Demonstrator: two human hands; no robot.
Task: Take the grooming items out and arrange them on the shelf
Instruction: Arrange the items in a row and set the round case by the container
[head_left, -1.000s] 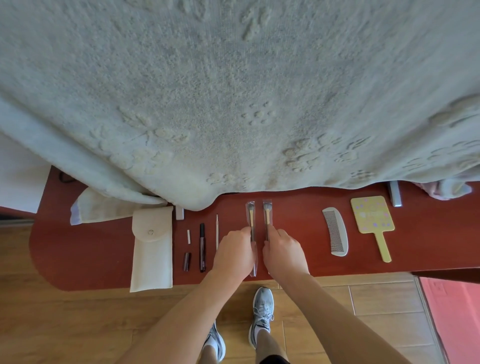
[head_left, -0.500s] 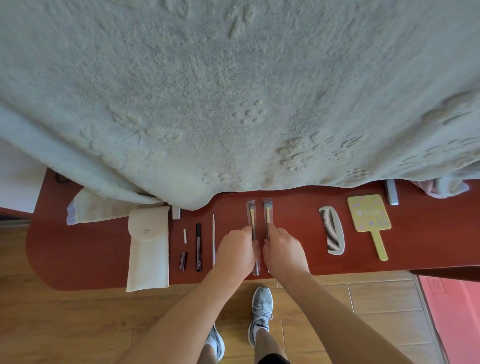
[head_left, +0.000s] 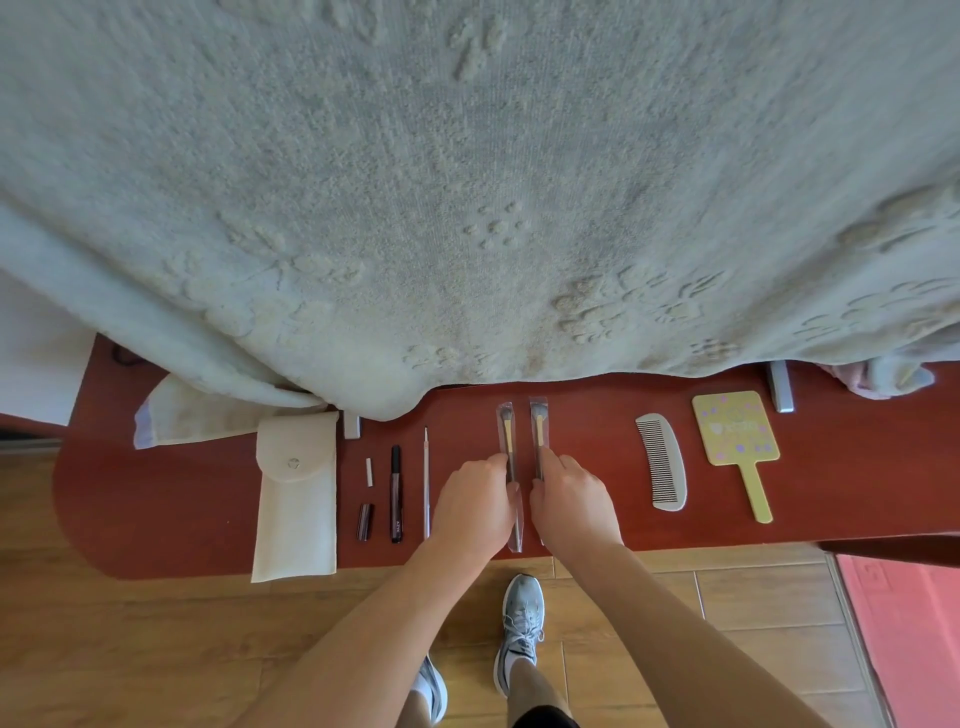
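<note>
Red-brown wood of the shelf (head_left: 156, 509) carries a row of grooming items. Both forearms reach forward side by side, backs of the hands up. The left hand (head_left: 475, 501) curls its fingers round the handle of the left brush (head_left: 506, 431), and the right hand (head_left: 574, 501) grips the right brush (head_left: 538, 426) likewise. Both brushes lie flat in clear sleeves, parallel, bristles toward the hem of the blanket (head_left: 467, 182). A cream pouch (head_left: 293, 519) lies well to the left, a comb (head_left: 662, 462) and a yellow mirror (head_left: 735, 428) to the right.
</note>
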